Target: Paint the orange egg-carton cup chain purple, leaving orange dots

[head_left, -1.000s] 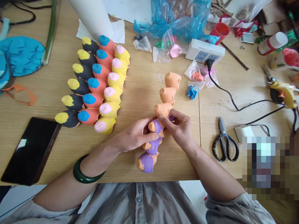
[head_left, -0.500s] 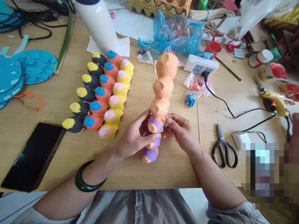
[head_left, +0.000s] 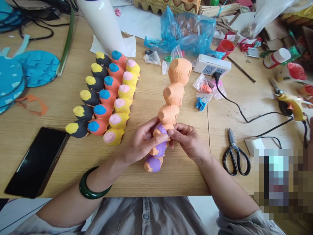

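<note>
A strip of egg-carton cups (head_left: 173,94) is held up over the table, coated in orange, with purple patches on its lower cups. My left hand (head_left: 144,140) wraps round the strip from the left, its thumb lying across a purple cup. On the other side, my right hand (head_left: 187,138) pinches the strip's edge at the purple part, thumb and forefinger together. Left of my hands lie finished-looking rows of cups: black with yellow tips (head_left: 89,98), orange with blue tips (head_left: 107,94) and yellow with pink tips (head_left: 123,106).
A phone (head_left: 36,161) lies at the left. Scissors (head_left: 234,153), a yellow glue gun (head_left: 292,102) and a power strip (head_left: 212,67) with its cord are on the right. Small clay bags (head_left: 204,86), a blue plastic bag (head_left: 186,32) and a white bottle (head_left: 102,27) stand farther back.
The strip has turned and tilted, its top shifting right and its lower end left. My right thumb has moved inward and down onto the purple part.
</note>
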A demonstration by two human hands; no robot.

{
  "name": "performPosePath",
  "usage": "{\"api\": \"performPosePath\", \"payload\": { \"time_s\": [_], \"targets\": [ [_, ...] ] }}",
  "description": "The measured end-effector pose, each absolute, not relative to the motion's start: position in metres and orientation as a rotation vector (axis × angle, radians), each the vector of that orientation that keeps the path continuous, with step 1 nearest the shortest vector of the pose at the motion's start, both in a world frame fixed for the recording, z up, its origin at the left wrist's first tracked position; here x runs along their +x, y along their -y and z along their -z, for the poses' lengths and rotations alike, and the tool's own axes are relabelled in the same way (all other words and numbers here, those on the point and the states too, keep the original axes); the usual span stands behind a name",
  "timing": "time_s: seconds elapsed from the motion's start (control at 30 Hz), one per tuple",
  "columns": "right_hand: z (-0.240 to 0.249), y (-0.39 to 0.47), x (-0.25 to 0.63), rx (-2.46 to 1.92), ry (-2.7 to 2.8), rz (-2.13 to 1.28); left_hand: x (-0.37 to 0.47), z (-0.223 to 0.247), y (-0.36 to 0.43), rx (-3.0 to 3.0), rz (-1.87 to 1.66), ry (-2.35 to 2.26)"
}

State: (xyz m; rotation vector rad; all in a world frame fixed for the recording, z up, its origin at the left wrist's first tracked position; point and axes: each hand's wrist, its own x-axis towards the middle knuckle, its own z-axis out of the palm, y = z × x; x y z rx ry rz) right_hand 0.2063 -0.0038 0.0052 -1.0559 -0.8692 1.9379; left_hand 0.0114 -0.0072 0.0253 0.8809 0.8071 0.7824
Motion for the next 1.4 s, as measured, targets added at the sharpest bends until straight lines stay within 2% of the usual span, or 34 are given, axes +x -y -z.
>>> {"api": "performPosePath", "payload": {
  "time_s": [0.23, 0.77, 1.4],
  "targets": [
    [-0.005, 0.008, 0.205, -1.038, 0.871, -1.924, 0.013, -0.021, 0.019, 0.93, -0.794, -0.917],
    [-0.001, 0.004, 0.207, -0.993, 0.953, -1.971, 0.007, -0.02, 0.007, 0.642, -0.808, -0.754],
    [0.0, 0.001, 0.211, -0.963, 0.868, -2.029, -0.002, -0.013, -0.004, 0.646, -0.805, -0.726]
  ]
}}
